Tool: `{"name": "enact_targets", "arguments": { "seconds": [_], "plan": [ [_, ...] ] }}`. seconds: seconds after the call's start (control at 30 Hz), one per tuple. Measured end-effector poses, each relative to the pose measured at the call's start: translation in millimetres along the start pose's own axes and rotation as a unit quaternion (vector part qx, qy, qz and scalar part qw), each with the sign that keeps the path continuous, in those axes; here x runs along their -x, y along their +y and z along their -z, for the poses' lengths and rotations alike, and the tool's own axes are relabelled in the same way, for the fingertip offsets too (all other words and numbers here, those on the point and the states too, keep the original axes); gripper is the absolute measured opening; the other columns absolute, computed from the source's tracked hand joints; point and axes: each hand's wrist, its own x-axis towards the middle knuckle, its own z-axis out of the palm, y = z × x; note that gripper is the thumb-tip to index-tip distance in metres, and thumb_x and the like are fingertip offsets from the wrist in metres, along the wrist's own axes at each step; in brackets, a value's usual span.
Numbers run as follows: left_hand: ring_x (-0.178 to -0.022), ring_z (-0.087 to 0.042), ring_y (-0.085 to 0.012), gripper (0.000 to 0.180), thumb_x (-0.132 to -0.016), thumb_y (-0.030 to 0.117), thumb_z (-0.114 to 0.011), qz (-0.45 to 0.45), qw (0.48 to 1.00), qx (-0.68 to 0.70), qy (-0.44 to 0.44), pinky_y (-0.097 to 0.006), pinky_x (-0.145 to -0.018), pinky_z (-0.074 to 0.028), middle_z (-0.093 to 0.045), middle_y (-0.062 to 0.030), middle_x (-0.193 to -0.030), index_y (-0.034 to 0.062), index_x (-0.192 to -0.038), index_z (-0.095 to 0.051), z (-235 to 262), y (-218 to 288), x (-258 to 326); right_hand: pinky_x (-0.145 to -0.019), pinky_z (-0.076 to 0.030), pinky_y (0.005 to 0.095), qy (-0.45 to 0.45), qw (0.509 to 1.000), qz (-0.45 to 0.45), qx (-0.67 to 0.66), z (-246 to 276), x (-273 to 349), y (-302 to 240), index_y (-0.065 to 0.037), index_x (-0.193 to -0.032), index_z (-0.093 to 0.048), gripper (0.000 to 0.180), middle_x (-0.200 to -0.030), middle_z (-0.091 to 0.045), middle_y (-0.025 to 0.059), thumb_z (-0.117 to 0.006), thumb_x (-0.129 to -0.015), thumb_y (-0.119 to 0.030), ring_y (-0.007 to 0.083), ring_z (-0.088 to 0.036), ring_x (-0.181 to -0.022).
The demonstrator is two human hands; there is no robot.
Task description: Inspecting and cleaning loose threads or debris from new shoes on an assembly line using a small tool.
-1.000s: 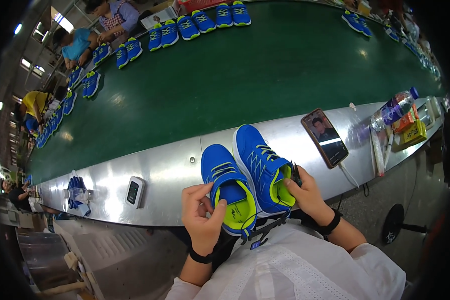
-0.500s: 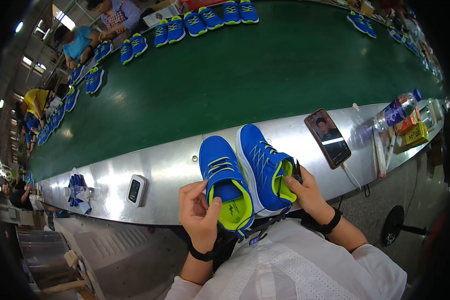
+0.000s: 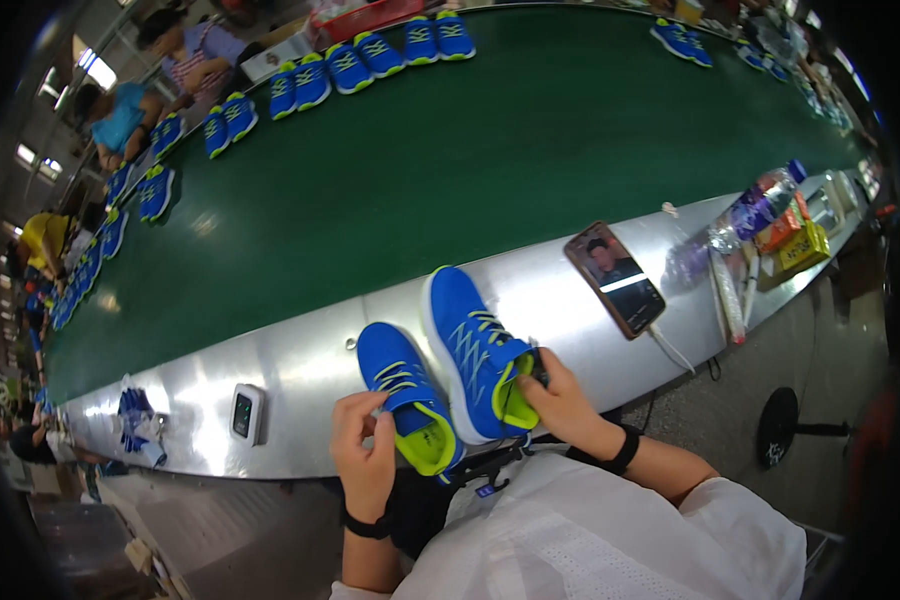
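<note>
Two blue sneakers with lime-green linings and laces lie side by side at the bench's near edge, toes pointing away. My left hand (image 3: 364, 455) is at the left sneaker (image 3: 388, 358), its curled fingertips at the outer edge of the strap across the instep; the thumb is off the collar. My right hand (image 3: 572, 405) grips the right sneaker (image 3: 468, 350) at its collar, thumb inside the green lining and fingers outside. A small dark object (image 3: 540, 366) shows beside the right fingers, too covered to name. The right sneaker sits a little farther forward than the left.
A green belt (image 3: 370, 190) runs behind the metal bench (image 3: 300, 420), with more blue sneakers (image 3: 350, 68) along its far side. A phone on a cable (image 3: 615, 280), a bottle (image 3: 760, 205) and a yellow box (image 3: 802, 250) lie right; a white device (image 3: 247, 414) left. People work beyond.
The whole view has shifted. Against the bench, the left sneaker has come slightly nearer me and the right one slightly farther forward. My left thumb has left the left sneaker's collar.
</note>
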Motion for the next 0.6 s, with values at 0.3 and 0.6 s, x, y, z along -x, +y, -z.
{"name": "enact_targets", "arguments": {
  "seconds": [0.3, 0.6],
  "plan": [
    [-0.099, -0.059, -0.0296, 0.029, -0.076, 0.004, -0.069, -0.299, 0.912, -0.232, -0.160, -0.037, -0.083, -0.047, -0.063, -0.0118, -0.105, 0.0034, -0.105, -0.066, -16, 71, -56, -0.081, -0.048, 0.0375, -0.007, 1.000, -0.030, -0.001, 4, 2, -4, 0.000, -0.119, -0.051, 0.031, -0.098, -0.063, 0.0196, -0.055, -0.095, -0.019, 0.0267, -0.063, -0.091],
    [-0.126, -0.045, -0.0278, 0.048, -0.082, 0.042, -0.069, -0.357, 0.791, -0.326, -0.375, -0.055, -0.104, -0.024, -0.059, -0.0051, -0.126, 0.0166, -0.122, -0.064, -71, 47, -98, -0.080, -0.048, 0.0333, 0.016, 0.999, 0.029, 0.014, 14, 20, 4, 0.001, -0.123, -0.050, 0.034, -0.105, -0.063, 0.0154, -0.054, -0.097, -0.020, 0.0233, -0.062, -0.094]
  ]
}}
